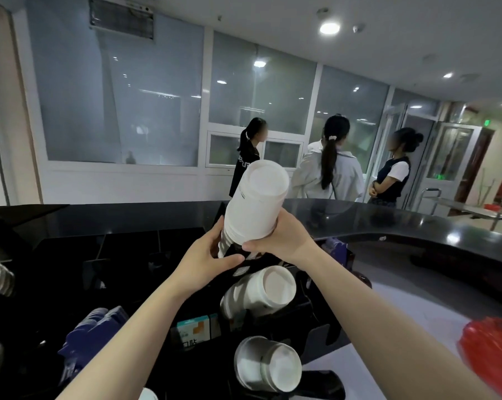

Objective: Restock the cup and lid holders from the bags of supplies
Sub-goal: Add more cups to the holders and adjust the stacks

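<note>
Nearest, below both forearms, a stack of greyish cups [268, 363] lies in the lowest slot of the black cup holder [310, 313], its closed bottoms turned up toward the camera. Just beyond it, directly under the hands, a white stack [258, 294] sits in the middle slot at the same tilt.

Above that, the left hand [206, 262] and the right hand [284, 239] meet round the base of a tall stack of white cups [255, 202]. The right hand wraps it from the right, fingers curled round; the left hand cups it from the left, thumb across the front. Both hold it at the same end, neither nearer than the other.

The stack's long axis rises away from the hands, leaning slightly right, bottoms uppermost, its lower end at the mouth of the top slot. Seating it looks to call for a push down along that axis.

Beyond the hands runs the dark curved desk [417, 223].
</note>
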A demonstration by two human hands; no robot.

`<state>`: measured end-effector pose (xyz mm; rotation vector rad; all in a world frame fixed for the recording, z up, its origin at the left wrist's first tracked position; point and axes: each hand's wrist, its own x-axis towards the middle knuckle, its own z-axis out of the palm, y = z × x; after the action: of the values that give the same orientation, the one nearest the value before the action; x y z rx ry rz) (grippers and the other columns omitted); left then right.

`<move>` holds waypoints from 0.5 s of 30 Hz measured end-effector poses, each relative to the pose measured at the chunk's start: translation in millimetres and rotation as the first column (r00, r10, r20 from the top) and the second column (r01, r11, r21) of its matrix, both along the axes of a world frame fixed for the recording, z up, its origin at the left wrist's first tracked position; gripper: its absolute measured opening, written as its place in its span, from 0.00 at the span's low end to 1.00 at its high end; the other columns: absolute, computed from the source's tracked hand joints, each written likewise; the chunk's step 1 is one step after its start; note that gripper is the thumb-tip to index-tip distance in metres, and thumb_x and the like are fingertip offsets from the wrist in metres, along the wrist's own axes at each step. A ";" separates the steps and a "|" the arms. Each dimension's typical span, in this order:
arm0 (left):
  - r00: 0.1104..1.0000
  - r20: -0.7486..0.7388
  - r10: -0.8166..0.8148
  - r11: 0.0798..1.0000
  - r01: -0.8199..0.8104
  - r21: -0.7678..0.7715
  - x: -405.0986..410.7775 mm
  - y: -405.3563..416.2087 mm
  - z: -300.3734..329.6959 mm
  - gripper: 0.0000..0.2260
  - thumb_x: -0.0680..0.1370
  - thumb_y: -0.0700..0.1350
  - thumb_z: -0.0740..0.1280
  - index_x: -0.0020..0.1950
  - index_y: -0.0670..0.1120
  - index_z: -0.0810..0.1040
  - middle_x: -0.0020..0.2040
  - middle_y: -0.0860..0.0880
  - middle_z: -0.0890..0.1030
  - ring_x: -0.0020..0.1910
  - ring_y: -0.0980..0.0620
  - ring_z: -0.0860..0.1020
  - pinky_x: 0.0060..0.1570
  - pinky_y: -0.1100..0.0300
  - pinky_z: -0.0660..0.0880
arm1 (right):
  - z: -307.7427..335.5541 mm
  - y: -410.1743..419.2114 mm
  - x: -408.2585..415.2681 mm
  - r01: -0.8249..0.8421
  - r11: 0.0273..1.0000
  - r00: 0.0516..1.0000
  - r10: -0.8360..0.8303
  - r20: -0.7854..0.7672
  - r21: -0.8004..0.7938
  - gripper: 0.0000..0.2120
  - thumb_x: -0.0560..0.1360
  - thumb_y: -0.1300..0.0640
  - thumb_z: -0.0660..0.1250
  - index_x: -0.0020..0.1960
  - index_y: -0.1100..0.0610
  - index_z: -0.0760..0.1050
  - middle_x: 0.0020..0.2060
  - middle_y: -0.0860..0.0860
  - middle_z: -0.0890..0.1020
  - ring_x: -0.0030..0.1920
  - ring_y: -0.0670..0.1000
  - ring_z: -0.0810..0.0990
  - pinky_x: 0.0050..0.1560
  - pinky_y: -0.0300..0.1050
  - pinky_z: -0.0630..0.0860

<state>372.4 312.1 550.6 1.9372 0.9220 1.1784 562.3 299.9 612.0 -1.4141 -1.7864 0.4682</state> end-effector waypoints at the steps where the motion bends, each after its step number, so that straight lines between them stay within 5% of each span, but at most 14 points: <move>1: 1.000 0.010 -0.008 1.000 0.008 0.003 0.4 -0.2 -0.3 0.40 0.68 0.54 0.73 0.76 0.60 0.56 0.71 0.62 0.68 0.70 0.61 0.66 0.71 0.50 0.63 | -0.3 -0.1 0.5 0.002 1.000 1.000 -0.002 -0.005 0.003 0.39 0.52 0.43 0.78 0.62 0.47 0.72 0.53 0.41 0.81 0.55 0.43 0.78 0.54 0.43 0.75; 8: 0.992 0.023 0.125 0.983 -0.127 0.133 7.3 -7.9 -2.5 0.35 0.69 0.52 0.71 0.74 0.60 0.62 0.67 0.61 0.73 0.67 0.61 0.70 0.68 0.52 0.68 | 1.4 -2.8 0.1 -0.036 0.998 0.999 0.035 0.013 0.046 0.35 0.56 0.46 0.79 0.61 0.47 0.74 0.55 0.43 0.80 0.57 0.45 0.77 0.58 0.49 0.76; 11: 0.970 -0.001 0.244 0.943 -0.237 0.232 10.6 -12.4 -4.8 0.34 0.71 0.49 0.72 0.74 0.60 0.63 0.65 0.63 0.73 0.65 0.63 0.71 0.62 0.65 0.69 | 2.0 -4.2 3.0 -0.047 0.998 0.998 0.048 -0.031 0.038 0.36 0.55 0.45 0.79 0.61 0.47 0.73 0.55 0.43 0.81 0.57 0.45 0.78 0.59 0.51 0.76; 13: 0.968 -0.018 0.249 0.947 -0.240 0.215 9.8 -14.9 -4.8 0.34 0.72 0.49 0.72 0.74 0.62 0.61 0.64 0.65 0.74 0.63 0.66 0.71 0.57 0.71 0.68 | 1.7 -4.9 3.7 -0.041 0.999 0.998 0.043 -0.043 0.036 0.36 0.56 0.46 0.79 0.62 0.47 0.73 0.55 0.42 0.81 0.57 0.45 0.78 0.59 0.51 0.76; 15: 0.979 -0.032 0.203 0.968 -0.196 0.160 9.0 -15.3 -3.8 0.36 0.73 0.48 0.71 0.75 0.64 0.57 0.64 0.63 0.75 0.63 0.64 0.72 0.60 0.66 0.69 | 3.1 -6.9 1.7 -0.053 0.998 0.997 0.055 -0.059 0.041 0.35 0.57 0.46 0.79 0.62 0.47 0.73 0.55 0.42 0.81 0.57 0.44 0.78 0.59 0.51 0.76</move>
<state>381.4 296.8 546.7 2.0413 1.1007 1.3595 564.0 293.0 615.1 -1.3139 -1.7797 0.4959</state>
